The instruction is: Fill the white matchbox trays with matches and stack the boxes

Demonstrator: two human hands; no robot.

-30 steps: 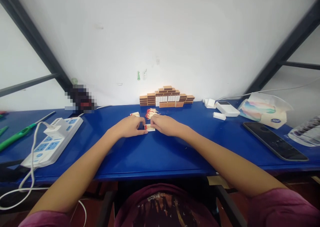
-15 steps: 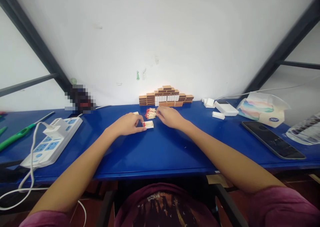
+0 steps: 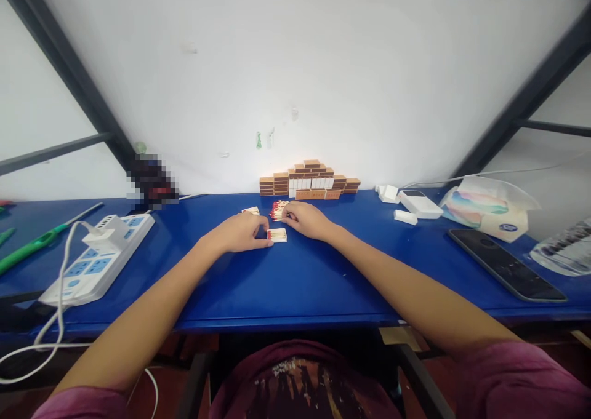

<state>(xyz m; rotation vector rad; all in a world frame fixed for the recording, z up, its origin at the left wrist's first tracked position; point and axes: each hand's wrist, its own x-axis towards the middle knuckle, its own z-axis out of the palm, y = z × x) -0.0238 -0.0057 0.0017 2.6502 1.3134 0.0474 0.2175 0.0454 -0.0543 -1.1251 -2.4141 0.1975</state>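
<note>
So the person's got a little matchbox tray (image 3: pixel 277 235) with red-tipped matches in it, sitting on the blue table (image 3: pixel 295 290) just near of a loose match pile (image 3: pixel 279 210). Left hand (image 3: pixel 240 231) is at the tray's left end, thumb and forefinger spread around it, though you can't tell if they're really gripping. Right hand (image 3: pixel 307 219) is at the pile's right side, fingers bunched together; can't tell if a match is pinched in there. Another tray (image 3: pixel 250 211) pokes out far of the left hand, and there's a stepped matchbox stack (image 3: pixel 311 179) by the wall.
</note>
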